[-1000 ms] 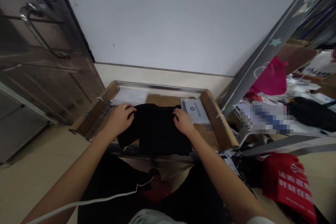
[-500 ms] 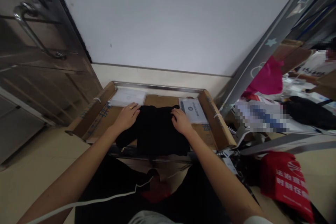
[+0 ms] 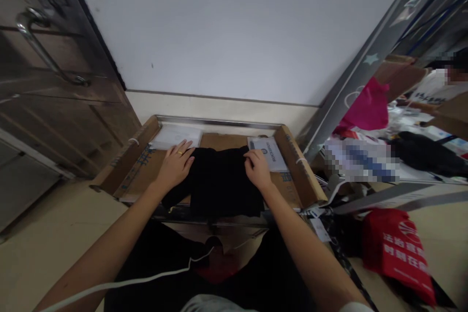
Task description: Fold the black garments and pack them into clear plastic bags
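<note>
The left hand (image 3: 175, 163) has flattened on the black garment (image 3: 223, 180), seemingly steadying it; the right hand (image 3: 258, 168), apart, curls at its far-right corner, grip unclear; the garment overlaps the front edge of the cardboard tray (image 3: 298, 165).

matt cloth garment (image 3: 224, 180), cardboard tray (image 3: 300, 168)

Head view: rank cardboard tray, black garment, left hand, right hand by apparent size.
Largest to smallest, by overall outline:
1. Cardboard tray, partly covered
2. Black garment
3. Left hand and right hand: too alike to rank
</note>
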`<state>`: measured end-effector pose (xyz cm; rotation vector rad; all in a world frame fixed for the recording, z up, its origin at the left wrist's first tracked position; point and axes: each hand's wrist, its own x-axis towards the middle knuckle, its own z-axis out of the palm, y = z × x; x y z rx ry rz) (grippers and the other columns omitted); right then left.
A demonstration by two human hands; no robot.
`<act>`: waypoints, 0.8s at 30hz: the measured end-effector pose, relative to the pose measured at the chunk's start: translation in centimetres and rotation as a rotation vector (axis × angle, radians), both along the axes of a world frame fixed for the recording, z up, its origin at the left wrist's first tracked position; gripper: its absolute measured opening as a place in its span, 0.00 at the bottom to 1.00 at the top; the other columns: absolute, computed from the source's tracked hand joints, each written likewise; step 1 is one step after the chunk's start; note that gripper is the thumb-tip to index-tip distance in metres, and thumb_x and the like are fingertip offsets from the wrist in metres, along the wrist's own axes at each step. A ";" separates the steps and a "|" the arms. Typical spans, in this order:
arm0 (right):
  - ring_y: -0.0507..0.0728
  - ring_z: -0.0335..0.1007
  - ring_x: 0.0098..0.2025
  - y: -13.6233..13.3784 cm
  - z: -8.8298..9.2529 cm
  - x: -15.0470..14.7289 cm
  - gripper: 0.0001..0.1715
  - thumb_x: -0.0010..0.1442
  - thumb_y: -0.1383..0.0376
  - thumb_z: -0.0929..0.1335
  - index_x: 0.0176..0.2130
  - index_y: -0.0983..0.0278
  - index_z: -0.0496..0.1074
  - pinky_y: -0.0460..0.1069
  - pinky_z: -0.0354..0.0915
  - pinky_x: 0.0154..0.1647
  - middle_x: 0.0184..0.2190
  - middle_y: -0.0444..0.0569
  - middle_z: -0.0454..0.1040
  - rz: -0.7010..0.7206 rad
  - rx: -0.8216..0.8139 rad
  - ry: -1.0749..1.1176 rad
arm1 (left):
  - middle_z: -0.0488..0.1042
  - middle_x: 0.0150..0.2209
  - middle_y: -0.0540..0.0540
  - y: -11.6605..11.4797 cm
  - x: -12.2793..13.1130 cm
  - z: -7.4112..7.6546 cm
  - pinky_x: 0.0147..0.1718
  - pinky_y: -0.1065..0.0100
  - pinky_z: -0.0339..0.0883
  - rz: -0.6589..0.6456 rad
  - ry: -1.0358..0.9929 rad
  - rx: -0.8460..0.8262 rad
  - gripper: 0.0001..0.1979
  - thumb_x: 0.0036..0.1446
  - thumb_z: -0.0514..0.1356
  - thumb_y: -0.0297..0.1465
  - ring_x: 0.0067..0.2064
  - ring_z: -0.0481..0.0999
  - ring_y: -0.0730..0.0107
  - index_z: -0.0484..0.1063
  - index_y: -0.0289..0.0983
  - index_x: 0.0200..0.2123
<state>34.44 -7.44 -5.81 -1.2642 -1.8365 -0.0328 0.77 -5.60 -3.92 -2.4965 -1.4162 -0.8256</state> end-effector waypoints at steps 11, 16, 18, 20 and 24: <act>0.56 0.68 0.16 -5.4 1.7 3.6 0.43 0.63 0.57 0.67 0.71 0.66 0.54 0.47 0.63 0.18 0.20 0.44 0.73 -0.466 -0.702 0.656 | 0.63 0.68 0.37 -0.9 3.1 1.4 0.66 0.50 0.58 -0.163 -0.022 -0.095 0.22 0.71 0.48 0.36 0.68 0.64 0.55 0.71 0.36 0.60; 0.61 0.78 0.22 -5.7 3.0 4.3 0.49 0.68 0.57 0.64 0.75 0.61 0.33 0.46 0.68 0.16 0.20 0.45 0.75 -0.238 -0.913 0.882 | 0.64 0.68 0.41 -0.9 3.2 -0.7 0.69 0.43 0.48 -0.140 0.026 -0.170 0.23 0.71 0.49 0.40 0.69 0.62 0.54 0.70 0.41 0.62; 0.61 0.80 0.24 -5.6 3.2 4.5 0.48 0.69 0.58 0.64 0.75 0.60 0.33 0.48 0.71 0.18 0.21 0.46 0.77 -0.210 -0.908 0.933 | 0.64 0.68 0.42 -0.8 3.0 -1.3 0.69 0.43 0.47 -0.136 0.027 -0.192 0.23 0.71 0.48 0.40 0.70 0.61 0.55 0.68 0.41 0.63; 0.60 0.79 0.23 -5.4 3.2 4.5 0.47 0.69 0.61 0.64 0.75 0.60 0.35 0.48 0.72 0.19 0.21 0.46 0.77 -0.230 -0.884 0.953 | 0.64 0.68 0.42 -0.7 2.9 -1.5 0.69 0.44 0.46 -0.137 0.029 -0.212 0.24 0.71 0.48 0.41 0.70 0.60 0.55 0.68 0.42 0.64; 0.55 0.76 0.19 -4.5 3.1 3.8 0.46 0.66 0.70 0.64 0.74 0.61 0.39 0.44 0.71 0.19 0.20 0.42 0.75 -0.282 -0.840 0.984 | 0.66 0.67 0.43 -0.5 2.9 -1.6 0.69 0.45 0.46 -0.141 0.027 -0.242 0.24 0.70 0.49 0.41 0.70 0.60 0.56 0.67 0.43 0.64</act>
